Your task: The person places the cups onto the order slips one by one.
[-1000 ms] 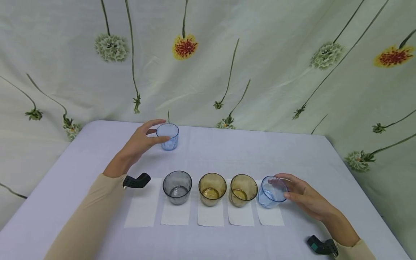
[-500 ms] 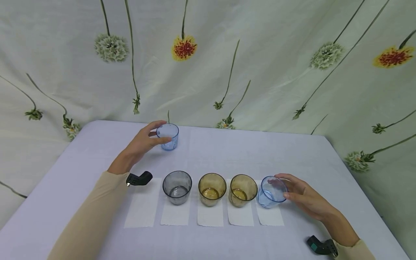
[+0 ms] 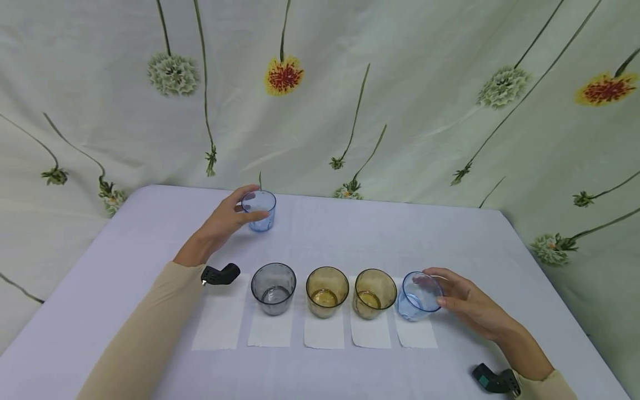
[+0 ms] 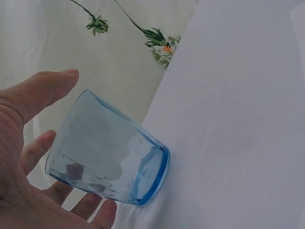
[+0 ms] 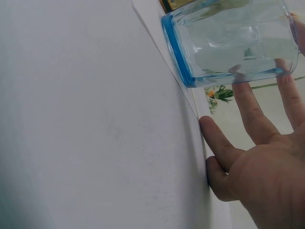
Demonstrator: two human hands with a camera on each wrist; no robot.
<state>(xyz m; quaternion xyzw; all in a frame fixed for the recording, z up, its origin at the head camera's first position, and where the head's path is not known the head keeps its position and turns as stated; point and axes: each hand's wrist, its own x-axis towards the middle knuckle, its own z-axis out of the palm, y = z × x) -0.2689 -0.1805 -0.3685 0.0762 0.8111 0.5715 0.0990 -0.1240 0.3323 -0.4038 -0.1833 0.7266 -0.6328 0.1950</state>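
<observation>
At the far left of the table, my left hand (image 3: 222, 224) reaches around a clear blue glass (image 3: 259, 211) standing upright. In the left wrist view, the thumb (image 4: 50, 90) is straight and apart from the blue glass (image 4: 109, 148), while the other fingers lie along its far side. My right hand (image 3: 467, 300) holds a second blue glass (image 3: 419, 297) between thumb and fingers at the right end of a row. Its fingertips press the side of this glass (image 5: 228, 43) in the right wrist view, with the lower fingers spread near the table.
Left of the right-hand glass stand two amber glasses (image 3: 375, 293) and a grey glass (image 3: 273, 289), each on a white paper strip. One more paper strip (image 3: 217, 328) lies bare at the row's left end. A flower-print cloth (image 3: 320, 111) hangs behind the table (image 3: 350, 228).
My left hand has moved slightly right, its thumb sliding further across the front of the far blue glass. That glass and my right hand stay in place.
</observation>
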